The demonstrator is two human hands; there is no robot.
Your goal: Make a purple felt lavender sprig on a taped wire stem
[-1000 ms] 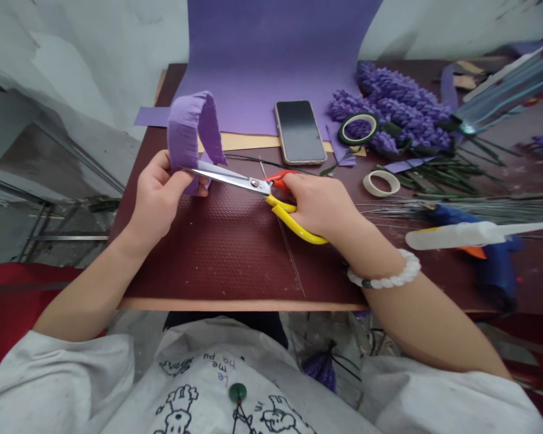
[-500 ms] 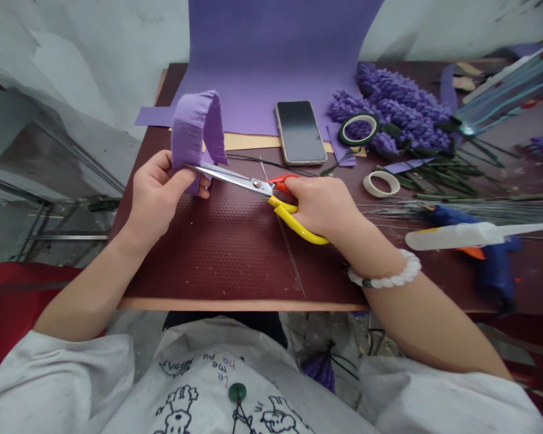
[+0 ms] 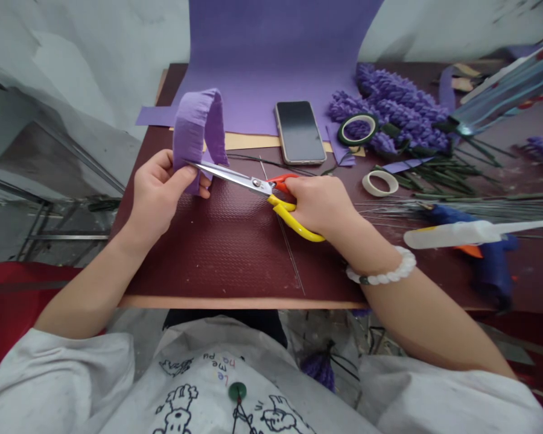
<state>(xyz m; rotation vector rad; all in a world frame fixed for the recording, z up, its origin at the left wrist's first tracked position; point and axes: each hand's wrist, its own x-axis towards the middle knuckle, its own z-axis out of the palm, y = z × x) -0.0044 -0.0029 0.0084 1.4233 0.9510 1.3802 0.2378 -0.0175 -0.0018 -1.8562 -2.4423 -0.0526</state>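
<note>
A purple paper strip with a row of fine cuts along its edge curls upward in a loop from my left hand, which pinches its lower end between thumb and fingers. My right hand grips a pair of scissors by its red and yellow handles. The blades point left and their tips meet the strip just above my left thumb. They look nearly closed together. Where exactly the tips sit in the paper is hard to make out.
Behind lie a large purple sheet, a phone, green tape and white tape. To the right are purple flower stems, wires, a white bottle and a blue glue gun.
Very little differs. The scissor handles and my right hand have shifted slightly left, and the strip's loop sits a touch further right.
</note>
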